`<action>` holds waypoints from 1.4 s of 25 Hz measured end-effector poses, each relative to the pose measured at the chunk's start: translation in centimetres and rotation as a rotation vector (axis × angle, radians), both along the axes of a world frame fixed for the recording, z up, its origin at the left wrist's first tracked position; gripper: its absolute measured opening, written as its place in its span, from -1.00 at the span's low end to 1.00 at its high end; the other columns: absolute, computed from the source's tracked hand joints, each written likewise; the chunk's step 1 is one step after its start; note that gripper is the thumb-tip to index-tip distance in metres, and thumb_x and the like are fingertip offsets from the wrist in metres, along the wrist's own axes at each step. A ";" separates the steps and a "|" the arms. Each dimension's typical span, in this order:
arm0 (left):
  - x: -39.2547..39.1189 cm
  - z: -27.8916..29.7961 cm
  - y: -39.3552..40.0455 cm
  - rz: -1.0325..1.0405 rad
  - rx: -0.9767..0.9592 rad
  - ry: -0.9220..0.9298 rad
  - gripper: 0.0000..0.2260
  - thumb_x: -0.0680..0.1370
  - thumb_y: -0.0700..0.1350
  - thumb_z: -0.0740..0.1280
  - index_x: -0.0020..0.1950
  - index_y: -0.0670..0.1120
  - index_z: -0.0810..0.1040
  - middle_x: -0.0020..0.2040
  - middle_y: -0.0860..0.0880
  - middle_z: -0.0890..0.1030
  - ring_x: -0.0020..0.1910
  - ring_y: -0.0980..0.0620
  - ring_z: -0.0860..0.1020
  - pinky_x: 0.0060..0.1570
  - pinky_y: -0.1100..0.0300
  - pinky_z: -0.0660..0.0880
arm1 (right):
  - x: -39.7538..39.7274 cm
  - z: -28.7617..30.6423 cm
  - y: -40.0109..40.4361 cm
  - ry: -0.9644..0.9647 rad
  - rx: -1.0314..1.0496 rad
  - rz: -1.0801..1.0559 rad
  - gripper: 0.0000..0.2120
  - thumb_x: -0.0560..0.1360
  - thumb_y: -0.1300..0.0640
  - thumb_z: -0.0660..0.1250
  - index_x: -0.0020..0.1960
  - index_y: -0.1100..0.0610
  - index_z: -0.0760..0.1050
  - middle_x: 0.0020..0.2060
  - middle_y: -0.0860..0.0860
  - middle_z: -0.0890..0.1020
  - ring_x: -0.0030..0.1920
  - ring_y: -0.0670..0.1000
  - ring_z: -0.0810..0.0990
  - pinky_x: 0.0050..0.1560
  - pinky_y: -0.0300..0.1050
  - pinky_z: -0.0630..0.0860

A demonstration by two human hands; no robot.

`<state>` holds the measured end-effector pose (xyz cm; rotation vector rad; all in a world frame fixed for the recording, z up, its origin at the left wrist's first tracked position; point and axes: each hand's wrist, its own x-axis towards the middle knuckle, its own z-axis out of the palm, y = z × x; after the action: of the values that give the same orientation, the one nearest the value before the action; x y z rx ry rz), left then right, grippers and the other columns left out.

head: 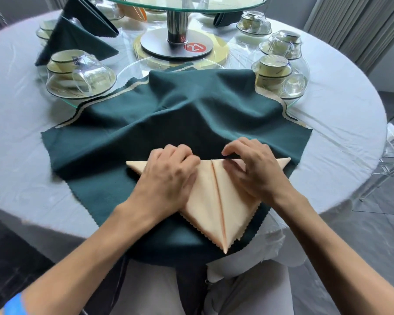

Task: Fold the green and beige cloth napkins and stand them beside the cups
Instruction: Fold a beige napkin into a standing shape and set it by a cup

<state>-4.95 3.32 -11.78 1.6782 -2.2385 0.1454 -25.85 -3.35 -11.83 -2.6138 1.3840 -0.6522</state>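
Observation:
A beige napkin (216,201), folded into a downward-pointing triangle with a centre seam, lies on a stack of spread dark green napkins (180,114) at the table's near edge. My left hand (168,176) presses flat on the triangle's left half, fingers curled at its top edge. My right hand (252,169) pinches the top edge of the right half. Cup-and-saucer sets stand at the left (78,76) and right (280,73). A folded green napkin (87,17) stands at the back left.
A glass turntable (180,3) on a steel post (177,26) rises at the table's centre, with a red number tag (194,47). More cup sets (282,44) ring the round white-clothed table (16,133). A clear chair (393,151) stands at the right.

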 end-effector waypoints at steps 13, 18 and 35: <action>-2.7 -4.8 5.9 -0.102 0.121 -0.063 -0.43 0.70 0.15 -0.14 0.55 -0.13 0.31 0.55 -0.08 0.29 0.54 -0.09 0.24 0.41 -0.01 0.15 | -4.5 -3.8 6.4 0.239 0.016 -0.006 -0.48 0.66 -0.19 -0.12 0.52 -0.06 0.28 0.54 -0.01 0.24 0.55 0.01 0.06 0.51 0.02 -0.06; -3.8 -4.6 5.8 -0.081 0.092 -0.048 -0.44 0.69 0.13 -0.09 0.51 -0.17 0.36 0.53 -0.10 0.33 0.52 -0.07 0.28 0.42 0.01 0.16 | -3.5 -3.2 7.0 0.180 -0.002 0.057 -0.52 0.66 -0.13 -0.05 0.52 -0.02 0.29 0.54 -0.03 0.23 0.57 0.02 0.08 0.53 0.04 -0.03; -6.8 -5.3 6.3 0.019 0.105 -0.024 -0.38 0.62 0.19 0.04 0.53 -0.21 0.30 0.57 -0.16 0.23 0.56 -0.13 0.18 0.45 -0.10 0.15 | -1.7 -3.0 6.0 0.201 0.050 0.005 -0.48 0.64 -0.07 -0.01 0.56 0.04 0.19 0.55 -0.01 0.20 0.56 0.00 0.10 0.50 -0.06 0.05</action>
<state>-11.70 9.67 -17.10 1.7607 -2.2847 0.0538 -27.50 2.65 -14.82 -2.7035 1.4247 -0.3563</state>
